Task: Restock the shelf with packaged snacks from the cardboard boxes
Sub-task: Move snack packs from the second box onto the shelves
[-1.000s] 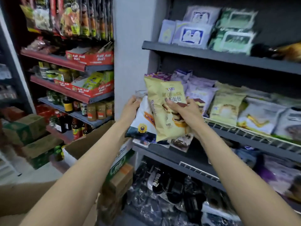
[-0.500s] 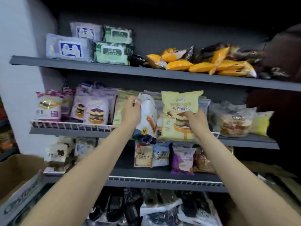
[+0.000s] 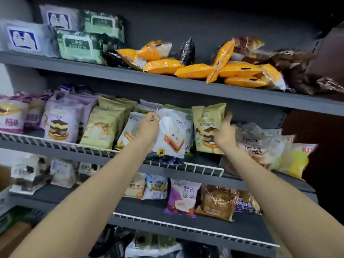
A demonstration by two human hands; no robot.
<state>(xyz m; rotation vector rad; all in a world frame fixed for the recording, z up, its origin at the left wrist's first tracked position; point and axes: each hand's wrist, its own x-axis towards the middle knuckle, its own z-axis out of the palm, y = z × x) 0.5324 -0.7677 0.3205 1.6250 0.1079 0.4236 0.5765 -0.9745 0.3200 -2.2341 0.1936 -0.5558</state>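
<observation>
Middle shelf (image 3: 242,176) packed left to centre with upright snack bags, wire rail (image 3: 188,165) along front edge. Bare gap behind white bag (image 3: 172,135) and yellow bag (image 3: 207,125), dark open space above them under top shelf (image 3: 167,82). Clear-wrapped bread packs (image 3: 260,146) crowd right side.

white packet (image 3: 172,135) left of beige packet (image 3: 206,125), both on middle shelf (image 3: 251,176)
</observation>
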